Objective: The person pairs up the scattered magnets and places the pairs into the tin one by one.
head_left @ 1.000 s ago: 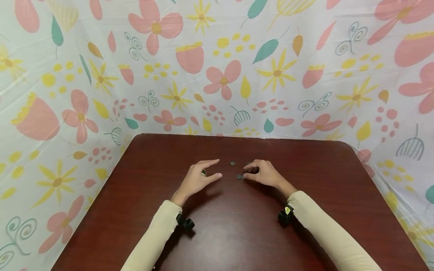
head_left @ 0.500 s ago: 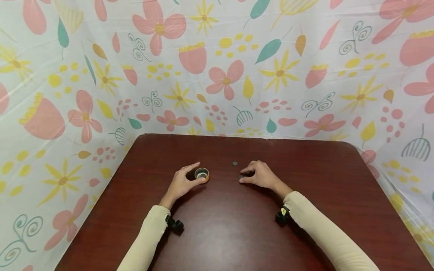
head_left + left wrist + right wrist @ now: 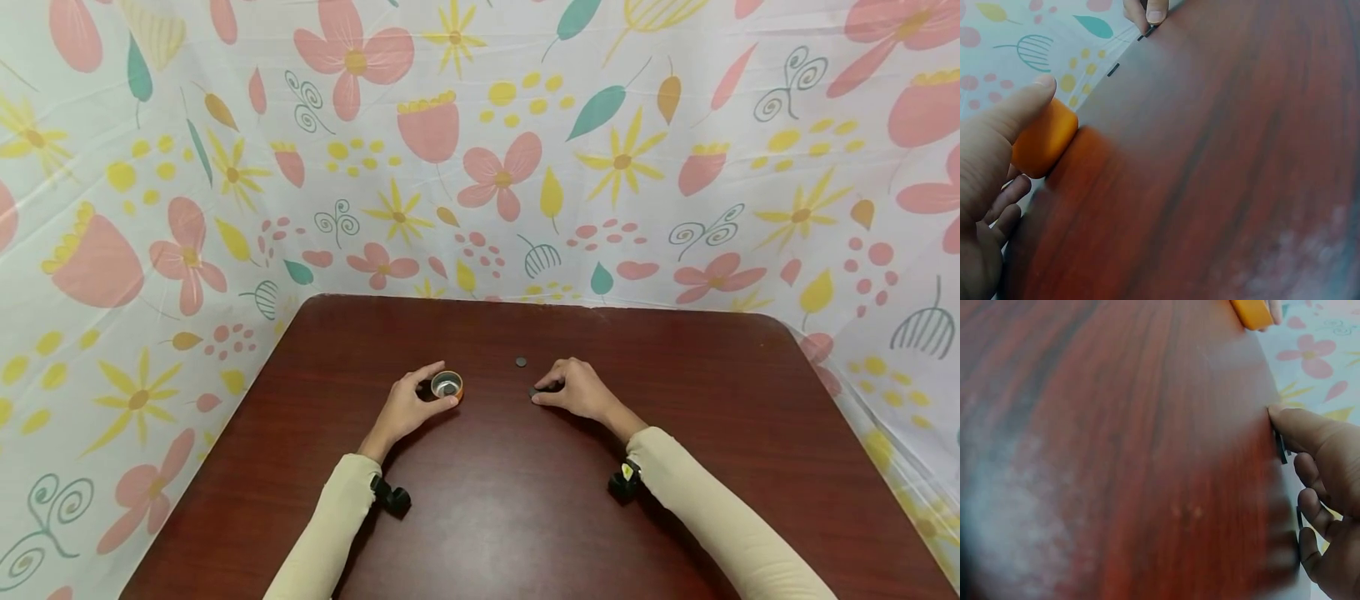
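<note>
My left hand (image 3: 406, 412) grips a small round tin (image 3: 1047, 140), orange outside, between thumb and fingers. In the head view the tin is topless with a shiny inside, and a dark disc (image 3: 448, 389) lies in it. Across from it, my right hand (image 3: 577, 390) pinches a thin dark disc (image 3: 1280, 447) at the tabletop with thumb and index finger; its other fingers are curled. A loose disc (image 3: 521, 362) lies flat between the hands, farther back. Close to the right fingertips, another disc edge (image 3: 1140, 38) shows in the left wrist view.
The dark red-brown wooden table (image 3: 480, 483) has a glossy top and rounded far corners. A white curtain (image 3: 480, 167) with flowers and leaves hangs behind it and along both sides. Another dark edge (image 3: 1299, 519) shows beside the curled right fingers.
A second ago the left hand was spread with no tin showing; it has moved left and now holds the tin. The right hand has stayed close to the discs, fingertips shifting slightly left.
</note>
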{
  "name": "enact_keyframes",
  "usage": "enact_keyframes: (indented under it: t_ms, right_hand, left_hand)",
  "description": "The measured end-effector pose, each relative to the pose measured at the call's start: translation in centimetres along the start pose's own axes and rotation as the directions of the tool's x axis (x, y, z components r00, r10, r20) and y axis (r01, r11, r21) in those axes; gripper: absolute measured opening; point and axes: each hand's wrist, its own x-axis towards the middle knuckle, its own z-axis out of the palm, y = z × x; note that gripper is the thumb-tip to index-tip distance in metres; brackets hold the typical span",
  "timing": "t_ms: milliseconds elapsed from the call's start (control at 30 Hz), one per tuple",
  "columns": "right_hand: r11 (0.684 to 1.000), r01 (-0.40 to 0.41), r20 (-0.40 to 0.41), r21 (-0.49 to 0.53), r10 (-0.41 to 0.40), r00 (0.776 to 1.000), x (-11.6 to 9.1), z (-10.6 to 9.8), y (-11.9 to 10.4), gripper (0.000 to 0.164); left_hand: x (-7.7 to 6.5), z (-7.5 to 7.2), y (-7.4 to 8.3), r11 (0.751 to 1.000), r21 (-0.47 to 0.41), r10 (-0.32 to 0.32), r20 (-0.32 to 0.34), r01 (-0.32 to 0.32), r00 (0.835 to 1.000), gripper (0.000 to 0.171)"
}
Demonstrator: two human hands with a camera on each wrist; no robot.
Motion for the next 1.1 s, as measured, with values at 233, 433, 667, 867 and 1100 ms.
enact_keyframes:
  t_ms: [233, 433, 667, 867, 1100]
  right_hand:
    - [0.999, 0.031, -0.006, -0.017, -0.031, 1.000, 0.10, 0.07, 0.12, 0.014]
    - [0.999, 0.039, -0.035, 0.006, -0.039, 0.999, 0.01, 0.10, 0.43, 0.012]
    - [0.999, 0.047, -0.077, 0.026, -0.045, 0.996, -0.14, -0.05, 0.65, 0.013]
    - [0.999, 0.041, -0.095, 0.023, -0.039, 0.995, -0.28, -0.26, 0.69, 0.014]
    - [0.997, 0.072, -0.122, 0.023, -0.069, 0.990, -0.48, -0.62, 0.65, 0.013]
  left_hand:
    - [0.01, 0.05, -0.12, 1.000, 0.011, 0.005, 0.010, -0.005, 1.000, 0.081]
    - [0.06, 0.05, -0.23, 1.000, 0.015, 0.017, 0.020, -0.018, 1.000, 0.082]
    - [0.04, 0.00, -0.14, 1.000, 0.017, 0.026, 0.012, -0.026, 1.000, 0.081]
    - [0.09, 0.05, -0.22, 0.999, 0.035, 0.020, 0.014, -0.020, 1.000, 0.080]
    - [0.09, 0.03, -0.36, 0.999, 0.035, 0.017, 0.009, -0.017, 1.000, 0.080]
